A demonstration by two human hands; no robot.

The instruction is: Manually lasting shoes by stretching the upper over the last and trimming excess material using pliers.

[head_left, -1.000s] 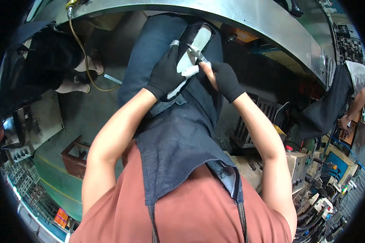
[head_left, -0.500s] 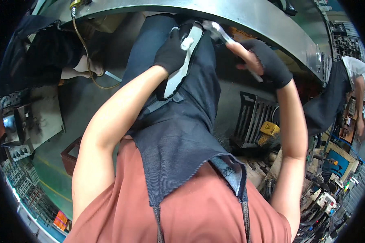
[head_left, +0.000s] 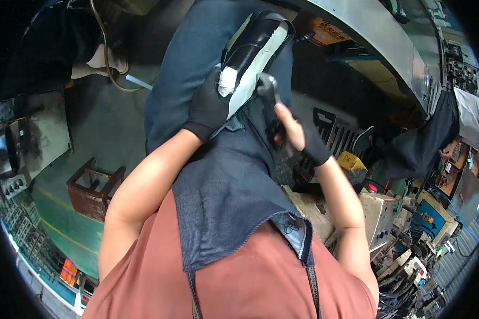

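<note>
Clamped hard on the black shoe: left hand, gloved in black, fingers wrapped round the side, a white-taped fingertip pressed on the edge of the pale sole. Held sole-up, toe pointing away, propped on the knee over the denim apron.

Closed around a metal hand tool: right hand, in a black half-glove, bare fingers folded over the handles. Tool head right beside the sole's near edge; touching or only just clear, cannot tell from here.

And there's the change. Half a second ago, right arm stretched up and away toward the curved metal bench, well off the shoe. Now back down, tucked in close, tool brought to the sole. Left hand, meanwhile, never let go, same clamp, same spot on the lap. So: shoe steady, tool back at the shoe, both hands working together again.

Further out: dark wooden stool on the green floor to the left, a slatted crate just beyond the right wrist, a co-worker in dark clothes bent at the machines far right.
</note>
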